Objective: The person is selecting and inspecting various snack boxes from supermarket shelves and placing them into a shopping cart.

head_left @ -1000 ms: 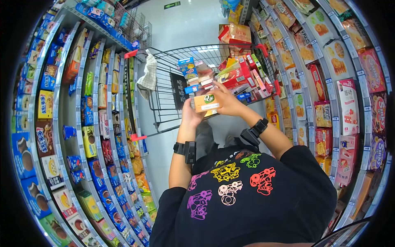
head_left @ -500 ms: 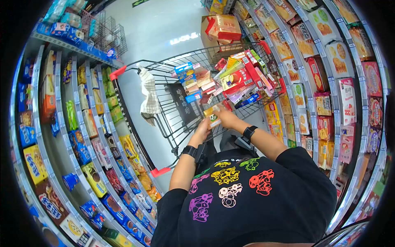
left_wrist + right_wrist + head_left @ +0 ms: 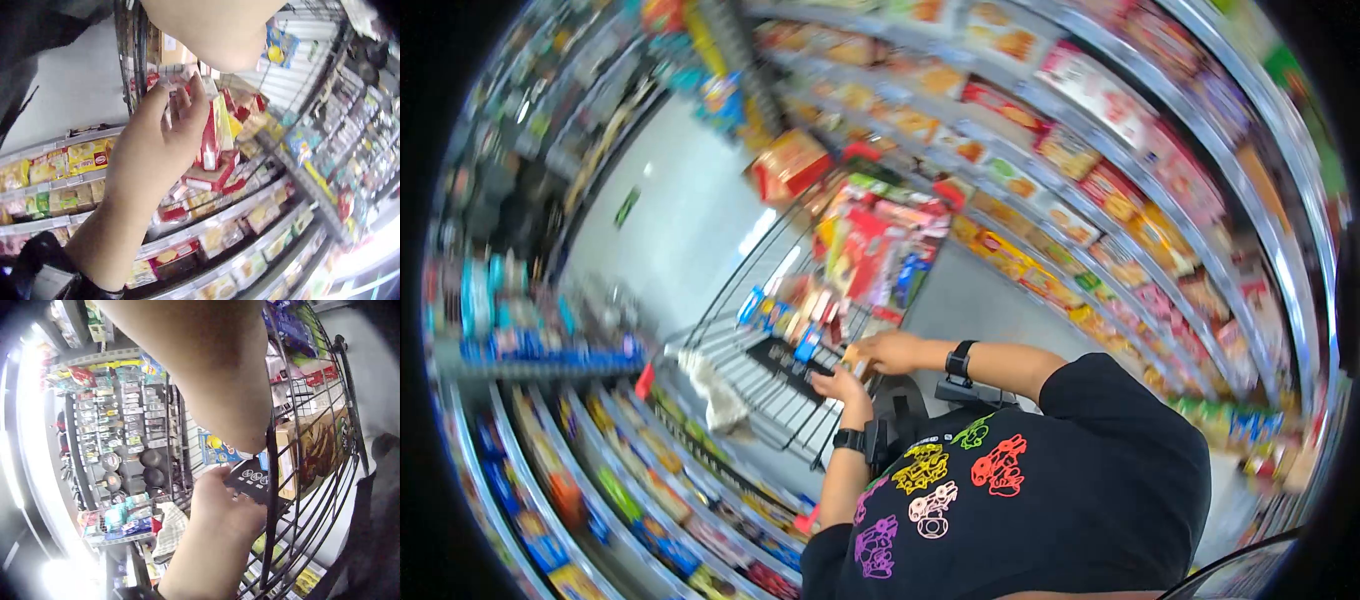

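Note:
In the head view both hands are over the cart's near side. A tan box [image 3: 854,357] lies between them. My left hand [image 3: 841,386] is low at the near edge, fingers extended. From the right reaches my right hand [image 3: 888,352], next to the box. The left wrist view has the right hand [image 3: 165,134] with loosely bent fingers and nothing visible between them; the tan box [image 3: 178,51] is just beyond its fingertips. Through the cart wires in the right wrist view, the brown box [image 3: 312,456] stands beside the left hand [image 3: 225,509]. Any remaining contact is hard to make out.
The wire cart [image 3: 725,310] holds a pile of red, green and blue packages [image 3: 868,245]. A white cloth [image 3: 712,392] hangs near its handle. Snack shelves [image 3: 1040,110] line both sides, and a red carton [image 3: 790,165] stands past the cart.
The view has swung, so the cart now points up and to the right. Both hands have moved lower and leftward in view, and the box that they held sits lower between them.

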{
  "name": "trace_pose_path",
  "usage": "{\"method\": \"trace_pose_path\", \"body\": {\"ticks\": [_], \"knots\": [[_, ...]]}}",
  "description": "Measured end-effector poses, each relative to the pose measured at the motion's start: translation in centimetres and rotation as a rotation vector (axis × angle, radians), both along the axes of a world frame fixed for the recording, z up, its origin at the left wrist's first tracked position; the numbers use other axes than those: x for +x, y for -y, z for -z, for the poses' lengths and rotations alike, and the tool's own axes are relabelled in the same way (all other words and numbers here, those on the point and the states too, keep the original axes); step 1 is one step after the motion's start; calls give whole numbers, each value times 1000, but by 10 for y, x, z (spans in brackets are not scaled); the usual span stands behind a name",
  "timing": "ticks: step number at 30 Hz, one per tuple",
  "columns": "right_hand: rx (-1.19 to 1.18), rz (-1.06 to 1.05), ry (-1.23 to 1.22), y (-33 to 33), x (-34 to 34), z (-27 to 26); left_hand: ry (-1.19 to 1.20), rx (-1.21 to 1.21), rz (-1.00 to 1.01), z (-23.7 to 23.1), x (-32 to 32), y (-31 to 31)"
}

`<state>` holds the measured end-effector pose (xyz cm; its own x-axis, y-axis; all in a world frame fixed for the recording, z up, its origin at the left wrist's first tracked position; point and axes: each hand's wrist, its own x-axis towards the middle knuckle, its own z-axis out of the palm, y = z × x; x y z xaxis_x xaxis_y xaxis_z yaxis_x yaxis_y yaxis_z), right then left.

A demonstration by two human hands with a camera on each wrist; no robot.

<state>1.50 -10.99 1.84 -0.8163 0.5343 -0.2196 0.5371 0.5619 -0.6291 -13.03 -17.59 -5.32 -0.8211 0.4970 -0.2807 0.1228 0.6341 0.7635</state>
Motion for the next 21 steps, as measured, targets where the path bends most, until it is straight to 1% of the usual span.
{"method": "trace_pose_path", "body": {"ticks": [2,4,5,6,7,8,9,10,12,14,15,18,21], "knots": [[113,154,-176,15,39,-15,4,151,83,-64,39,-21],[273,332,-302,34,87,-24,-58,273,227,-60,71,-32],[359,415,-363,43,115,-28,127,502,268,-47,92,-40],[327,499,-330,53,144,-31,27,490,338,-61,121,-40],[293,591,-297,65,173,-31,182,510,359,-84,155,-38],[256,688,-267,79,203,-29,197,521,430,-90,189,-31],[170,803,-308,94,232,-25,214,532,501,-95,223,-24],[187,901,-309,111,260,-22,236,466,614,-95,251,-14],[232,1076,-301,141,320,-22,344,441,780,-100,313,12],[216,1255,-333,168,373,-29,393,460,927,-92,366,33],[206,1332,-348,181,396,-32,418,471,988,-90,387,41],[236,1524,-482,202,448,-43,420,529,1124,-90,434,36],[246,1599,-536,204,484,-67,469,638,1186,-107,462,-4]]}}
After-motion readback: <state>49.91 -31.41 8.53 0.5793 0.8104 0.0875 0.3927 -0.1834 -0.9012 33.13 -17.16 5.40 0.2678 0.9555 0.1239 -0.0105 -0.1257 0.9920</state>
